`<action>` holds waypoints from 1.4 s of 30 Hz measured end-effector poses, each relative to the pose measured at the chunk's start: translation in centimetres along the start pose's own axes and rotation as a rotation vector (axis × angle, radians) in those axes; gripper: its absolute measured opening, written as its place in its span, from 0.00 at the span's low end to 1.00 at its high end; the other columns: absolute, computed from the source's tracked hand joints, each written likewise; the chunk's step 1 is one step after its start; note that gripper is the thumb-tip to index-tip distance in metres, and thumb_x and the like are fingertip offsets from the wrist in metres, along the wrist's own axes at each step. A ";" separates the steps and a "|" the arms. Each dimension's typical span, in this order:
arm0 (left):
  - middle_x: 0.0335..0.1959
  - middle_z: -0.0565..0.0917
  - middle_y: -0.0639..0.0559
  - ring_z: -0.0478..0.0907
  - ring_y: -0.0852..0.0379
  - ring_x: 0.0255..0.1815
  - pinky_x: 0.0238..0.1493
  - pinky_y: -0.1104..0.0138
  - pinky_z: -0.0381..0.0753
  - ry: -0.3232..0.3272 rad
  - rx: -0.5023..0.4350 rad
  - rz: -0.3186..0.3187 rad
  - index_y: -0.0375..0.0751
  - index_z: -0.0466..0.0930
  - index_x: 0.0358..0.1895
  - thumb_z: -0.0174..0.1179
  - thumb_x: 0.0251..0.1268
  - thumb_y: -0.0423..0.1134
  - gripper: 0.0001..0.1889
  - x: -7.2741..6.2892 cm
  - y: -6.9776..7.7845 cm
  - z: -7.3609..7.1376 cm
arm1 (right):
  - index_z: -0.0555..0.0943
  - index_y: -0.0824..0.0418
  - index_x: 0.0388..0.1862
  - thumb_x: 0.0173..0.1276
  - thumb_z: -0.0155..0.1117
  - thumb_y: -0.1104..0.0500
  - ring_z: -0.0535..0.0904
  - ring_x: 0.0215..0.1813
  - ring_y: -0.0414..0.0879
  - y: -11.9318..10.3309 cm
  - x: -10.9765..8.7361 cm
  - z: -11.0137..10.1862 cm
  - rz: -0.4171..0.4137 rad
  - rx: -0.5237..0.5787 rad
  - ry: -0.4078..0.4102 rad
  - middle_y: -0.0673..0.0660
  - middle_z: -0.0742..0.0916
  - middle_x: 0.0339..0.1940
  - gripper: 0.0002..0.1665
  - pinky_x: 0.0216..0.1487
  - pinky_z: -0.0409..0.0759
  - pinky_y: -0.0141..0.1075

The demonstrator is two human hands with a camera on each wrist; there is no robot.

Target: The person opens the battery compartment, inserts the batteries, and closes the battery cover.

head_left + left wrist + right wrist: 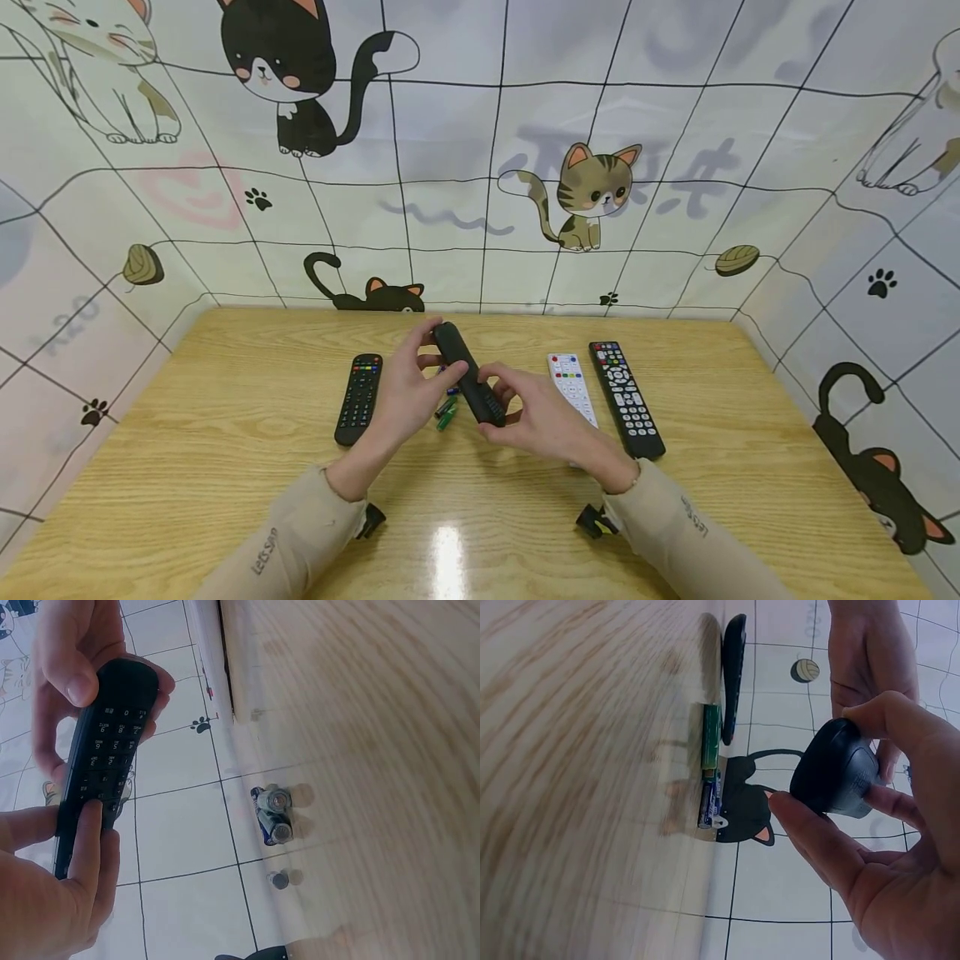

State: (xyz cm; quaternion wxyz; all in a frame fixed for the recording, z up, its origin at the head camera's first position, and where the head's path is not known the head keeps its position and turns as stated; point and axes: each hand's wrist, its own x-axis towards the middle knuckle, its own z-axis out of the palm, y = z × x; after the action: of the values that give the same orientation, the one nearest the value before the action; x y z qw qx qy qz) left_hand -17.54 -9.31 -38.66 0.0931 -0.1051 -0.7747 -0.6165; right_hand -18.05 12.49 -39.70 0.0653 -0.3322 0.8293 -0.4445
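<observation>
Both hands hold a black remote control (462,367) above the table, slanted between them. My left hand (405,387) grips its far end between thumb and fingers, while my right hand (536,412) pinches the near end. In the left wrist view its number keys (112,754) face the camera, with left fingers lying over part of them. The right wrist view shows the remote's rounded end (832,769) between right thumb and fingers. Below it on the table lie green batteries (446,414) and blue batteries (709,802), partly hidden by the remote in the head view.
Left of the hands lies another black remote (358,400). On the right are a white remote (572,385), partly behind the right hand and forearm, and a longer black remote (626,400). The wooden table (187,467) meets a cat-patterned cloth backdrop (450,208) behind and beside it.
</observation>
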 end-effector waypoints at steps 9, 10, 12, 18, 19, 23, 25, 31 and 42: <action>0.55 0.79 0.39 0.86 0.46 0.47 0.38 0.64 0.87 -0.001 0.007 0.030 0.44 0.69 0.74 0.69 0.67 0.29 0.33 -0.1 0.4 0.4 | 0.75 0.52 0.56 0.61 0.79 0.61 0.82 0.40 0.45 0.1 0.2 0.3 -0.043 -0.043 0.026 0.49 0.83 0.41 0.28 0.32 0.86 0.34; 0.54 0.79 0.39 0.86 0.46 0.47 0.37 0.64 0.87 0.001 0.005 0.029 0.44 0.69 0.74 0.69 0.67 0.28 0.33 -0.1 0.3 0.3 | 0.76 0.52 0.57 0.61 0.79 0.60 0.82 0.41 0.46 0.0 0.2 0.3 -0.048 -0.048 0.032 0.50 0.83 0.43 0.28 0.32 0.86 0.33; 0.54 0.79 0.38 0.86 0.45 0.47 0.37 0.64 0.87 0.007 0.001 0.022 0.44 0.70 0.73 0.69 0.67 0.28 0.33 -0.1 0.2 0.2 | 0.76 0.54 0.58 0.61 0.80 0.59 0.81 0.43 0.48 0.0 0.2 0.3 -0.048 -0.056 0.039 0.51 0.82 0.47 0.29 0.33 0.86 0.33; 0.53 0.79 0.36 0.86 0.43 0.48 0.36 0.65 0.86 0.008 -0.012 0.030 0.41 0.69 0.73 0.69 0.66 0.27 0.33 0.0 -0.1 0.0 | 0.75 0.54 0.56 0.68 0.75 0.57 0.82 0.45 0.48 -0.3 0.1 0.2 -0.012 -0.029 0.063 0.52 0.81 0.47 0.22 0.42 0.87 0.40; 0.53 0.79 0.36 0.86 0.43 0.48 0.36 0.65 0.86 0.009 -0.011 0.030 0.42 0.69 0.73 0.69 0.66 0.27 0.33 0.0 -0.1 0.0 | 0.75 0.54 0.55 0.69 0.74 0.57 0.82 0.45 0.48 -0.3 0.1 0.2 -0.015 -0.038 0.070 0.52 0.81 0.46 0.21 0.44 0.87 0.41; 0.52 0.79 0.37 0.86 0.44 0.47 0.36 0.66 0.86 0.018 -0.005 0.031 0.41 0.69 0.73 0.69 0.65 0.27 0.33 -0.1 -0.2 0.0 | 0.76 0.55 0.53 0.70 0.72 0.58 0.82 0.43 0.46 0.0 0.2 0.3 -0.046 -0.090 0.093 0.51 0.81 0.42 0.17 0.46 0.86 0.43; 0.52 0.79 0.37 0.86 0.44 0.47 0.36 0.65 0.86 0.025 0.003 0.035 0.41 0.69 0.73 0.69 0.65 0.27 0.33 -0.1 -0.2 0.0 | 0.76 0.55 0.52 0.70 0.72 0.59 0.81 0.42 0.46 0.0 0.2 0.3 -0.053 -0.095 0.097 0.51 0.81 0.41 0.17 0.44 0.86 0.42; 0.53 0.78 0.39 0.87 0.46 0.46 0.36 0.64 0.87 0.035 0.035 0.055 0.41 0.69 0.72 0.70 0.65 0.27 0.33 -0.1 -0.1 0.0 | 0.76 0.56 0.50 0.69 0.73 0.61 0.81 0.41 0.48 0.1 0.3 0.5 -0.063 -0.086 0.132 0.50 0.82 0.40 0.16 0.42 0.86 0.43; 0.56 0.77 0.40 0.86 0.47 0.48 0.37 0.63 0.87 0.050 0.045 0.070 0.43 0.68 0.73 0.69 0.66 0.27 0.33 0.0 -0.1 -0.1 | 0.78 0.61 0.51 0.66 0.74 0.66 0.82 0.41 0.46 0.0 0.4 0.7 -0.086 -0.082 0.208 0.53 0.83 0.41 0.18 0.42 0.87 0.47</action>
State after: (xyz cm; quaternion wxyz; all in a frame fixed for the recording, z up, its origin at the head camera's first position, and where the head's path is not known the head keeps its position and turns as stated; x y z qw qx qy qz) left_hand -17.53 -9.39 -38.78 0.1362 -0.1146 -0.7818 -0.5976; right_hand -18.04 11.75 -40.02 -0.0537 -0.3219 0.8341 -0.4448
